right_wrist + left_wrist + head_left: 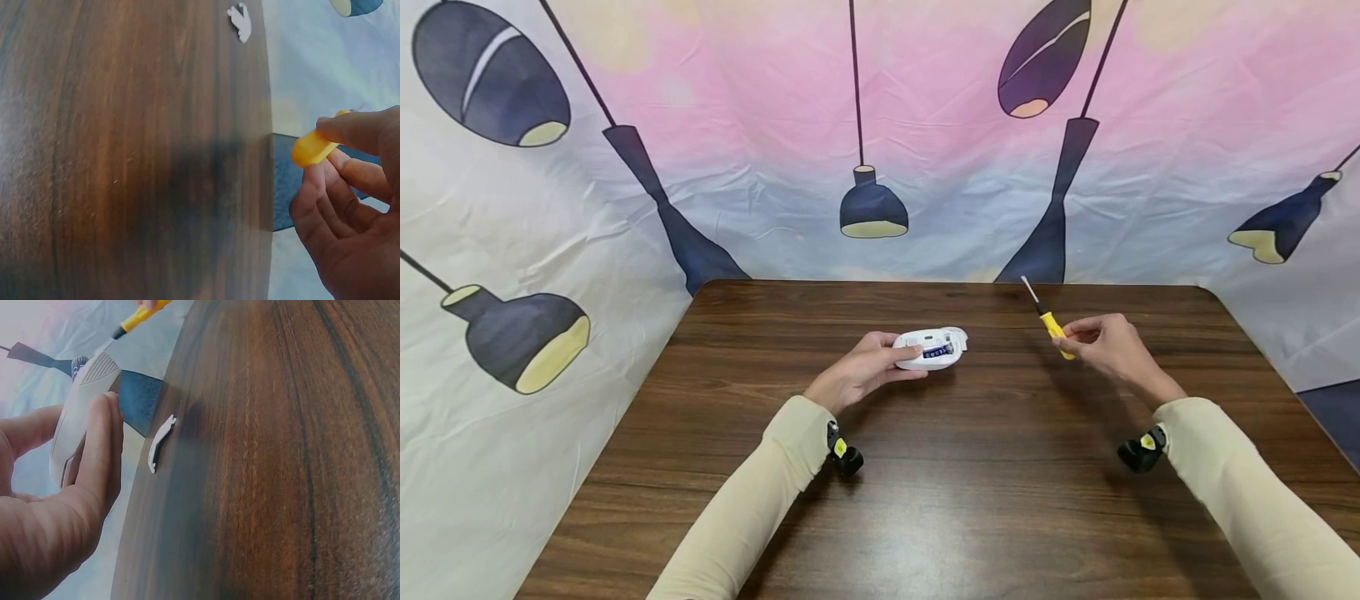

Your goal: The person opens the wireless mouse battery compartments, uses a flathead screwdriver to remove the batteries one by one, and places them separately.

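Observation:
My left hand (868,365) grips a white computer mouse (910,340) above the table, its underside facing up with the battery compartment uncovered. A dark blue battery (937,351) shows in that compartment. In the left wrist view the thumb and fingers hold the mouse (75,428) from both sides, and one end of the battery (79,365) stands out past its edge. Off to the right, my right hand (1112,350) pinches a screwdriver (1051,322) by its yellow handle, with the metal tip pointing up and away, apart from the mouse.
A small white curved piece, like a battery cover (161,445), lies on the table near its far edge; the right wrist view also shows this cover (240,22). The brown wooden table (925,500) ends at a hanging cloth (775,208) printed with lamps.

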{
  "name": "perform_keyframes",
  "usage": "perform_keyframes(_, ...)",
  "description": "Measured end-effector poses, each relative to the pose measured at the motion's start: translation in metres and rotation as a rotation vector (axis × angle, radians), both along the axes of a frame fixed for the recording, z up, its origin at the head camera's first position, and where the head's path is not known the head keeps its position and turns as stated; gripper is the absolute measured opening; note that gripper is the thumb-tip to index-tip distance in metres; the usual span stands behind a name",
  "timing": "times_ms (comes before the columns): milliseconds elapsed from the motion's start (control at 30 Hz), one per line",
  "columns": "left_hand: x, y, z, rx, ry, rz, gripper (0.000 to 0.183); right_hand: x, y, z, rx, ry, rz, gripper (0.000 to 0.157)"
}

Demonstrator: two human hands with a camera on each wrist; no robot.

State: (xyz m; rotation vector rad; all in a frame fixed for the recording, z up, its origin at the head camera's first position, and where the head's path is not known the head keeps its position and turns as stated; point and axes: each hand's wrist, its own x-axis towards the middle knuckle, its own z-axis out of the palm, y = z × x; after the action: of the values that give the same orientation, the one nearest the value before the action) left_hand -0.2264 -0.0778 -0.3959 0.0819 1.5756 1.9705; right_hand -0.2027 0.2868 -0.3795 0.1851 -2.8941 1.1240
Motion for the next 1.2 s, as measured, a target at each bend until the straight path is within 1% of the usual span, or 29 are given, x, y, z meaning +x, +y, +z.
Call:
perform_keyframes(100,0.000,0.000,0.000,0.004,-0.005,-0.001,0.039,-0.001,0.002,-0.004,0.024,-0.026,-0.031,0.039)
perform_keyframes(167,0.000,0.000,0.000,0.007,-0.010,0.001,0.039,-0.002,0.004,-0.008,0.018,-0.045,-0.043,0.040)
perform_keyframes(333,-0.001,0.001,0.000,0.019,-0.008,-0.007,0.043,-0.004,0.008,-0.017,-0.022,-0.098,-0.074,0.038)
perform_keyframes(467,0.000,0.001,0.001,0.016,-0.007,-0.013,0.045,-0.005,0.008,-0.023,-0.044,-0.155,-0.118,0.038)
perform_keyframes(567,-0.001,0.002,0.000,0.011,-0.008,-0.013,0.045,-0.004,0.006,-0.028,-0.031,-0.179,-0.136,0.038)
perform_keyframes(800,-0.001,0.002,0.000,0.005,-0.015,-0.006,0.045,-0.002,0.001,-0.031,0.026,-0.201,-0.150,0.035)
perform_keyframes(1000,0.000,0.001,0.001,0.004,-0.021,-0.010,0.044,-0.001,-0.001,-0.033,0.026,-0.203,-0.149,0.034)
perform_keyframes(1200,0.002,0.001,0.001,0.018,0.006,-0.020,0.044,-0.001,-0.001,-0.035,0.019,-0.198,-0.143,0.035)
